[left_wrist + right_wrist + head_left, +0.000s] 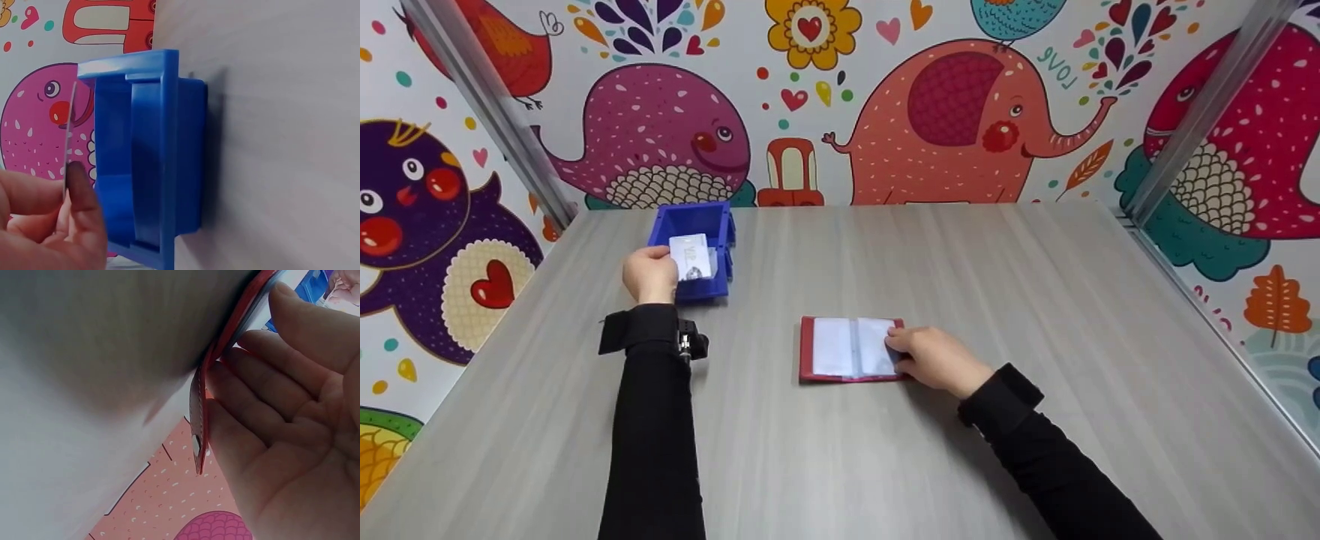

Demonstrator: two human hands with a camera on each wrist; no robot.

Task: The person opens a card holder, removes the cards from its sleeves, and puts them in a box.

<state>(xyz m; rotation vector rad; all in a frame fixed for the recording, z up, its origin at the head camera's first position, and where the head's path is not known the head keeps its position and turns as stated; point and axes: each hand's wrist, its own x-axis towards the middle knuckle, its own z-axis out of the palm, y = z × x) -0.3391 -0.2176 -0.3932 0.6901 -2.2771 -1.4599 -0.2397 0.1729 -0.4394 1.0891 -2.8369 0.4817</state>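
My left hand point(651, 274) pinches a white card point(691, 257) with printing on it, over the near part of a blue bin point(701, 289). In the left wrist view the card point(68, 135) appears edge-on between thumb and fingers, beside the bin's opening point(152, 163). A red card holder point(807, 349) lies open on the table, with clear sleeves point(834, 347) inside. My right hand point(941, 360) grips its right edge, thumb on the sleeve side. The right wrist view shows a red strap with a metal snap point(198, 416) against the fingers of the right hand point(292, 416).
The wood-patterned table point(780, 465) runs back to walls printed with cartoon animals point(945, 135). Metal posts point(502, 120) stand at the corners. The bin is at the back left; the card holder lies near the middle.
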